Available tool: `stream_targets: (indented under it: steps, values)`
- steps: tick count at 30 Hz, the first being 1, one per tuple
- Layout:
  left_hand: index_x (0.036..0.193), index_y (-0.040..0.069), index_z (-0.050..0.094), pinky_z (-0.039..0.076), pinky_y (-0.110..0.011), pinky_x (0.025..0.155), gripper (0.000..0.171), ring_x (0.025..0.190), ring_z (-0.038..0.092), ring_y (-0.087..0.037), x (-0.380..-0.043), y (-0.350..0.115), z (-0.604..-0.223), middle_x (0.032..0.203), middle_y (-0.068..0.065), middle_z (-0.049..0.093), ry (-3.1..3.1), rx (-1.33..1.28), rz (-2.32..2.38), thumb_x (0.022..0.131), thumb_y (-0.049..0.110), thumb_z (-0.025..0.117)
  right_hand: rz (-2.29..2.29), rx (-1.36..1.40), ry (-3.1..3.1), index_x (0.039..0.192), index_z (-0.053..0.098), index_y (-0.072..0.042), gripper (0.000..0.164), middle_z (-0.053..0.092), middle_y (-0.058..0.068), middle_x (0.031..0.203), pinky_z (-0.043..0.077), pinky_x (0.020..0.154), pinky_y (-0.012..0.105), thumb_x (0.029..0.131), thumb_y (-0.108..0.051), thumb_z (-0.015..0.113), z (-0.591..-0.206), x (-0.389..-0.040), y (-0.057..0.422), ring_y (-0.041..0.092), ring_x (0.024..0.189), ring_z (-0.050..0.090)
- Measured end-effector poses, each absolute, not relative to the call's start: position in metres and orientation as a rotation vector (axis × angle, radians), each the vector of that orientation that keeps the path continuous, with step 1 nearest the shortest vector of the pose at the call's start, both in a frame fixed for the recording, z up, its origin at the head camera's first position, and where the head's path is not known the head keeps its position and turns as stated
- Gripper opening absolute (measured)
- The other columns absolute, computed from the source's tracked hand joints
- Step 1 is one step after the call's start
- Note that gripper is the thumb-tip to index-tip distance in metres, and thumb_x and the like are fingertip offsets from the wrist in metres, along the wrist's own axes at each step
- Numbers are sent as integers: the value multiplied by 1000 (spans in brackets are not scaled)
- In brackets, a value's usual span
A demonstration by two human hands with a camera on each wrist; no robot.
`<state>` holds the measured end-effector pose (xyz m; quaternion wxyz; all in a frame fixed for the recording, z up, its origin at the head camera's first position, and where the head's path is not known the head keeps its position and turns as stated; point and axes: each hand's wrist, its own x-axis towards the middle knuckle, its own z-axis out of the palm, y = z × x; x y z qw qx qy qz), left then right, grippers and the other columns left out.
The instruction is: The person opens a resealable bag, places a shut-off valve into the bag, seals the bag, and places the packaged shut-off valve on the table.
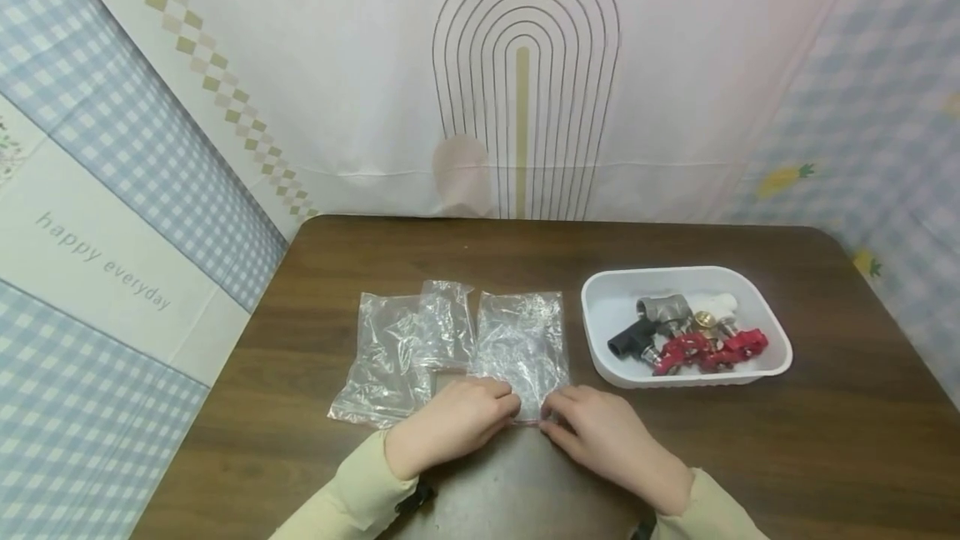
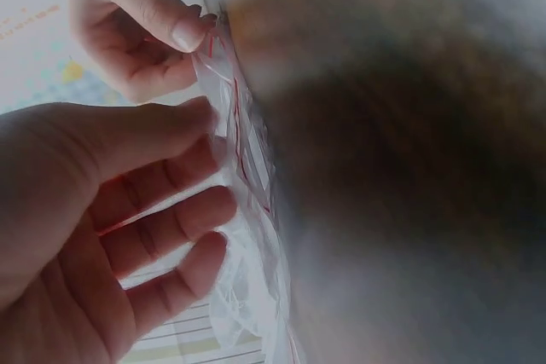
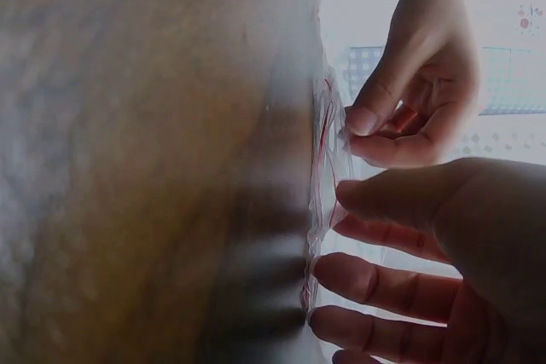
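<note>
A clear zip bag (image 1: 521,327) lies flat on the table in the head view, its mouth facing the person. At the left part of that mouth, my left hand (image 1: 459,421) pinches the edge between thumb and index finger. My right hand (image 1: 603,437) pinches the same edge near its right corner. Close up in the left wrist view, red lines run along the bag's mouth (image 2: 247,151), with both hands' fingertips right at it. In the right wrist view the red-lined strip (image 3: 324,138) shows a narrow gap between its layers.
Two more clear bags, a larger one (image 1: 382,348) and a smaller one (image 1: 447,319), overlap to the left. On the right stands a white plastic tub (image 1: 600,298) holding red-handled valves (image 1: 678,350), a grey metal fitting (image 1: 663,308) and a black fitting (image 1: 630,340). A printed cloth hangs behind the table.
</note>
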<state>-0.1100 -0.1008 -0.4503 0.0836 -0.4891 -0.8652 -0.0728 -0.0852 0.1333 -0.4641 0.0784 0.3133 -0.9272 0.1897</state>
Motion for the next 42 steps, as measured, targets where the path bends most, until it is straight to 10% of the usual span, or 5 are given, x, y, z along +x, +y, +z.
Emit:
stream_targets:
  steps: [27, 42]
  values:
    - [91, 10, 70, 49, -14, 61, 5, 68, 58, -7, -139, -105, -398, 81, 3, 65, -2570, -1216, -540, 94, 10, 66, 929, 764, -2436, 93, 69, -16, 8, 66, -10, 81, 53, 59, 22, 89, -14, 75, -409, -118, 130, 1, 68, 57]
    - [95, 7, 67, 50, -16, 58, 5, 65, 60, -10, -141, -84, -387, 82, 0, 68, -2256, -1046, -713, 92, 8, 64, 1377, 552, -2336, 127, 56, -7, 40, 72, 1, 86, 53, 56, 26, 91, -5, 73, -397, -127, 113, 8, 64, 61]
